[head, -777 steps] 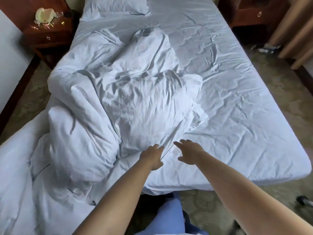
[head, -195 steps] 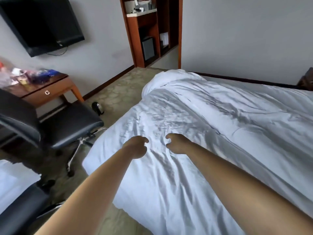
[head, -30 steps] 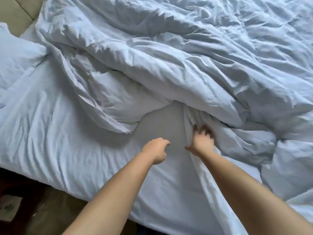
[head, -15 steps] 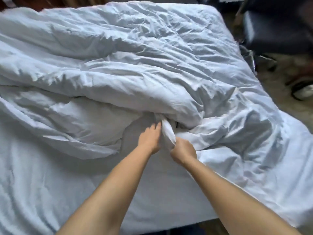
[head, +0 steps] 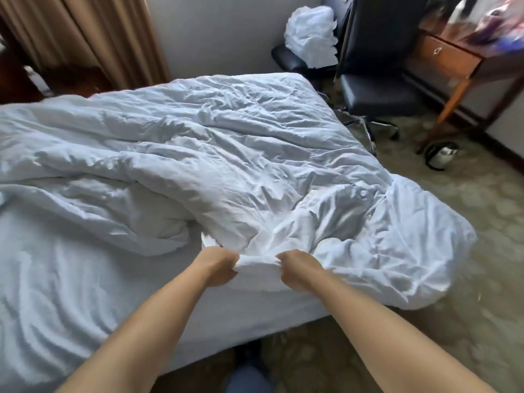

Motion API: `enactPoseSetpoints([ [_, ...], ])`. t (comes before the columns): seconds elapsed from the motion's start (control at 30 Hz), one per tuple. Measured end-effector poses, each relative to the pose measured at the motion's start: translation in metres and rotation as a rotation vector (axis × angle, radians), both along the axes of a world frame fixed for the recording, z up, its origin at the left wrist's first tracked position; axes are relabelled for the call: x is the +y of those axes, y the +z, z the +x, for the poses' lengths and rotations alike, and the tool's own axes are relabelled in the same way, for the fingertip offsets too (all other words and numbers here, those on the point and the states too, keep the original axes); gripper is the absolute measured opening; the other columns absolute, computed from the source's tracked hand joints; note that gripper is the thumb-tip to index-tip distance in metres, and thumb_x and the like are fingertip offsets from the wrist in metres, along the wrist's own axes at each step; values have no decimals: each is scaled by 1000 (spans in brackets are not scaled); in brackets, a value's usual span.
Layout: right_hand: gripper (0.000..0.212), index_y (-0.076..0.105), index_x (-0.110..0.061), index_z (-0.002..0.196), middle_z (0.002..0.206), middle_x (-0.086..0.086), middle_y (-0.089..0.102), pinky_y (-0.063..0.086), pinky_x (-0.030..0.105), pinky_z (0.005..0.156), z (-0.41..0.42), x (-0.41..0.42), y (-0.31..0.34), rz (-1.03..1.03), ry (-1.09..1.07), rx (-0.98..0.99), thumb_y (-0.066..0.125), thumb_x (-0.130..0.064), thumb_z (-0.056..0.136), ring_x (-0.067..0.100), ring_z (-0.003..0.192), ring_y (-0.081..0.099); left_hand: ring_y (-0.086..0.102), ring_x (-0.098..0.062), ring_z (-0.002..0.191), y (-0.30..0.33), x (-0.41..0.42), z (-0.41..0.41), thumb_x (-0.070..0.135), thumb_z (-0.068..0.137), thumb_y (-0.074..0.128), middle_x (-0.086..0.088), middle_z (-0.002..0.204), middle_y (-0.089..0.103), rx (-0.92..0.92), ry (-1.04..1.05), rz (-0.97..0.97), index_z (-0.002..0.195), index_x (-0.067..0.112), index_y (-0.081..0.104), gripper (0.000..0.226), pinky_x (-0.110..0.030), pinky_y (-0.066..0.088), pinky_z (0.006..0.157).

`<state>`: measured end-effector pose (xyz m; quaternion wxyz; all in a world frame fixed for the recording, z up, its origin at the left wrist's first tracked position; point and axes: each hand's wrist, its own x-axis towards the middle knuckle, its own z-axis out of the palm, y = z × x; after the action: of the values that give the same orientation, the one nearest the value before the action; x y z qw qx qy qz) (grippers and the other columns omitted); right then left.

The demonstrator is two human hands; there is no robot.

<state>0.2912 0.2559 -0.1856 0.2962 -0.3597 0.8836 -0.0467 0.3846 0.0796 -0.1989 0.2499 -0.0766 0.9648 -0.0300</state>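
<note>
Head view looks down at two bare arms. The left hand (head: 218,266) and the right hand (head: 297,268) are both curled tight on the near edge of the white blanket (head: 226,154). They are close together, with a small roll of cloth pulled between them.

The blanket lies in a crumpled heap across the bed (head: 71,279). The sheet shows bare on the left. On the right, one big corner of the blanket hangs past the bed, over the floor (head: 482,251).

I think a hard pull to the right could drag more of the blanket off the bed, and it could land on the floor. The hands hold only a little bit of cloth, so it could also slip out of them.

Now count: two hands, one blanket, one bed. Farther off, one kettle (head: 441,157) sits on the floor. Two black chairs (head: 377,92) stand near the bed. One white bundle (head: 310,32) rests on the far chair. One wooden tabletop (head: 479,56) holds blurry things I cannot make out. One brown curtain (head: 85,38) hangs at the back.
</note>
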Motion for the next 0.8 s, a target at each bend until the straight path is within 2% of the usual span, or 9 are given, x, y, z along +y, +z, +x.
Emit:
enactPoseSetpoints([
  [0.2, 44, 57, -15, 122, 123, 11, 57, 42, 31, 77, 65, 88, 23, 34, 64, 51, 38, 0, 85, 31, 111, 57, 58, -31, 100, 38, 100, 84, 48, 94, 47, -10, 110, 60, -100, 30, 8, 102, 12, 47, 37, -37, 47, 85],
  [0.3, 48, 56, -16, 126, 123, 11, 56, 43, 32, 78, 88, 114, 44, 21, 81, 129, 36, 2, 86, 31, 110, 57, 57, -29, 104, 62, 132, 115, 44, 90, 55, -8, 115, 59, -76, 67, 61, 118, 13, 48, 42, -39, 48, 86],
  [0.37, 48, 59, -15, 122, 121, 11, 57, 43, 31, 77, 97, 128, 57, 1, 56, 174, 36, 3, 84, 31, 108, 58, 57, -29, 103, 82, 153, 131, 38, 88, 60, -7, 109, 60, -41, 84, 112, 138, 17, 37, 60, -34, 47, 77],
  [0.4, 47, 61, -14, 119, 119, 12, 58, 43, 31, 77, 102, 135, 65, -8, 40, 192, 36, 2, 83, 31, 106, 58, 57, -29, 101, 93, 164, 139, 35, 87, 62, -8, 104, 60, -36, 89, 120, 139, 15, 37, 61, -33, 45, 73],
  [0.47, 45, 64, -14, 113, 118, 13, 59, 44, 31, 80, 110, 148, 78, -28, 6, 218, 37, 1, 81, 32, 107, 58, 58, -28, 97, 115, 184, 151, 33, 85, 66, -10, 102, 60, -35, 86, 135, 119, 6, 51, 46, -31, 42, 68],
  [0.53, 44, 65, -16, 110, 118, 11, 60, 43, 30, 79, 121, 160, 89, -45, -34, 231, 38, 1, 80, 32, 107, 58, 56, -26, 89, 134, 199, 163, 31, 82, 70, -10, 99, 57, -47, 69, 148, 108, 4, 55, 41, -29, 39, 65],
  [0.6, 44, 65, -17, 109, 116, 11, 60, 41, 30, 78, 139, 170, 95, -44, -72, 236, 37, 1, 81, 33, 107, 57, 50, -22, 80, 146, 210, 179, 28, 80, 72, -7, 91, 51, -55, 16, 138, 107, 2, 55, 41, -29, 37, 64],
  [0.73, 32, 63, -17, 89, 110, 11, 63, 42, 29, 75, 184, 175, 82, -3, -89, 183, 37, 0, 80, 32, 100, 59, 49, -21, 84, 144, 212, 222, 18, 79, 71, -6, 94, 49, -119, -29, 167, 113, 2, 52, 42, -31, 41, 68],
  [0.8, 36, 64, -19, 100, 116, 9, 60, 44, 29, 80, 207, 175, 72, 30, -84, 162, 38, 0, 82, 30, 106, 58, 52, -22, 90, 130, 208, 246, 14, 79, 69, -8, 101, 52, -166, -10, 208, 120, 2, 50, 47, -33, 44, 72],
])
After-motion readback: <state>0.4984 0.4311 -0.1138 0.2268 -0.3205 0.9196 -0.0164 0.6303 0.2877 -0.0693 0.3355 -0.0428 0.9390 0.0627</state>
